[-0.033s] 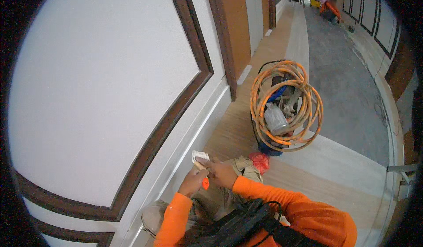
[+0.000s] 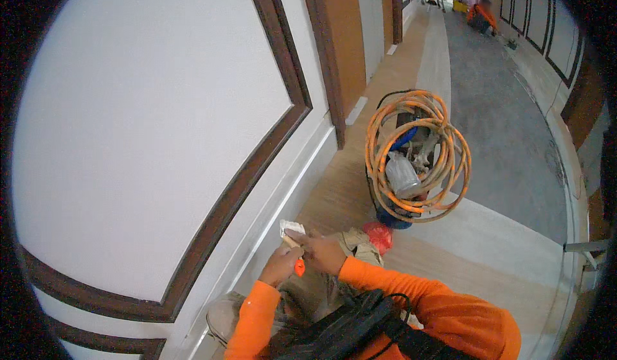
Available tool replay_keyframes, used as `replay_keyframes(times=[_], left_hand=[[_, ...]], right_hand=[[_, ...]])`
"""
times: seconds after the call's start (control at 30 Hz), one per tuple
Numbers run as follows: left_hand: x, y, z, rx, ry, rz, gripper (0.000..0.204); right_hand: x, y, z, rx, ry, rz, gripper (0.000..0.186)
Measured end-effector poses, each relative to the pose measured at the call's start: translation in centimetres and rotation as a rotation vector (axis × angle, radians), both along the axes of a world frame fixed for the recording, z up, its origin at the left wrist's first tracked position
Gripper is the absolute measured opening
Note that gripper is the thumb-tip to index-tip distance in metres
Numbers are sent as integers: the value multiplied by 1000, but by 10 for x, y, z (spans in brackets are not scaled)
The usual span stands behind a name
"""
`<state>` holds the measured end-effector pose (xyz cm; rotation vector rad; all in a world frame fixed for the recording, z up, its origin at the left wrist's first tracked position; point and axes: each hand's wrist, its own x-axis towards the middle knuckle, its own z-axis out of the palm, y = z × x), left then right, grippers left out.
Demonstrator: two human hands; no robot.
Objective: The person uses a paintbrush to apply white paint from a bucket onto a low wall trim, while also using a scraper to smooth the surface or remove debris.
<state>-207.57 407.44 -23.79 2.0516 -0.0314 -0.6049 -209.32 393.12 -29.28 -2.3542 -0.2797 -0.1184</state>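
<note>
My left hand (image 2: 279,263) is closed round a small tool (image 2: 292,242) with a pale shaft, an orange end poking out below and a white, flat head (image 2: 290,226); its exact kind is unclear. My right hand (image 2: 321,252) is at the same tool, fingers bent against it just under the head. Beneath my hands are my khaki-clad legs. A red plastic bag (image 2: 378,237) lies beside a tan cloth (image 2: 357,244), just right of my hands. A white skirting board (image 2: 283,199) runs along the panelled wall (image 2: 148,135) on my left.
A container (image 2: 393,216) of tools, topped by a coiled orange hose (image 2: 450,154), stands ahead on wood-look flooring (image 2: 334,180). Grey bare floor (image 2: 501,141) runs along the corridor's right. A co-worker in orange (image 2: 481,18) crouches far down it, near the right wall. Doorways (image 2: 350,39) line the left.
</note>
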Motion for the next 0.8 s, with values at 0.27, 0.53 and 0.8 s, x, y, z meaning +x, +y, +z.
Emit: replay_keyframes(times=[0.27, 0.53, 0.8], left_hand=[[16, 10, -16, 236, -121, -175, 47], [8, 4, -29, -721, 409, 201, 13], [4, 5, -58, -1027, 685, 491, 14]], right_hand=[[15, 2, -23, -244, 48, 73, 51], [45, -26, -75, 643, 0, -306, 35], [61, -44, -125, 974, 333, -466, 37]])
